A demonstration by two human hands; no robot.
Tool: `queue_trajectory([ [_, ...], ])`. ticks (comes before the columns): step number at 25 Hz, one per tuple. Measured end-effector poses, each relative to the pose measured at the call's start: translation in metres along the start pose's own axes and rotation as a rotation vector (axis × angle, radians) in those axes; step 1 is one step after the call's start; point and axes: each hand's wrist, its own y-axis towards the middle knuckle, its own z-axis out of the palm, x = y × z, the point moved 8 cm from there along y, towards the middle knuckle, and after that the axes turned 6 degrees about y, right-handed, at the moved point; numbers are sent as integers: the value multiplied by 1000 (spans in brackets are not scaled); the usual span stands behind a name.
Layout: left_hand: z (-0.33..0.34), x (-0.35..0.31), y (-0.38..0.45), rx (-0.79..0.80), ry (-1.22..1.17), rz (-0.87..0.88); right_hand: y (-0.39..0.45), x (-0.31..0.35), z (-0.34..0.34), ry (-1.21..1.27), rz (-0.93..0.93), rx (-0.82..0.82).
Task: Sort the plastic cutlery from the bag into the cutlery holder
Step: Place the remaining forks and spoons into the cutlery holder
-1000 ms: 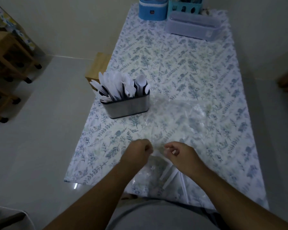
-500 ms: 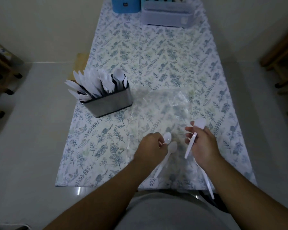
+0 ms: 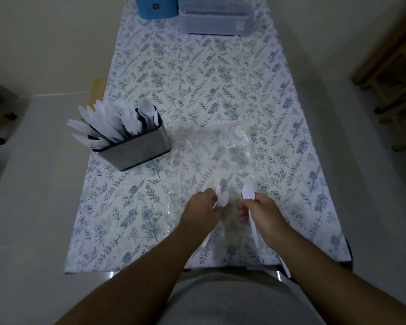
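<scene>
A person stands at the near edge of a long surface (image 3: 220,66) covered in a leaf-print cloth, both hands raised just above a crumpled clear plastic bag (image 3: 211,148) that lies flat toward the near middle. The left hand (image 3: 203,211) has its fingers curled around white plastic spoons (image 3: 222,198), two bowls showing side by side above the knuckles. The right hand (image 3: 264,213) pinches a single white spoon (image 3: 249,192) near its neck, bowl up, with the handle running down past the palm toward the near edge. The two hands sit close together but apart.

Near the left edge of the surface, just beside the bag, stands a metal cutlery holder (image 3: 136,150), set at a slant. It is packed with white plastic pieces: knives (image 3: 92,127) fanned out over its left end, forks (image 3: 129,120) in the middle, spoons at the right end.

Along the far edge sit a blue container (image 3: 155,7) and a pale lidded box (image 3: 216,18). Wooden furniture (image 3: 394,73) stands on the floor beyond the right edge.
</scene>
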Motion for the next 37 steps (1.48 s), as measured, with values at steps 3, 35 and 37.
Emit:
queue_trajectory([
  [3, -3, 3, -5, -20, -49, -22, 3, -4, 9, -42, 17, 45],
  [35, 23, -76, 6, 110, -331, -1, -5, 44, -64, -104, -132, -231],
  [37, 41, -82, 8, 200, -207, 13, -6, 41, -84, -131, -123, -287],
])
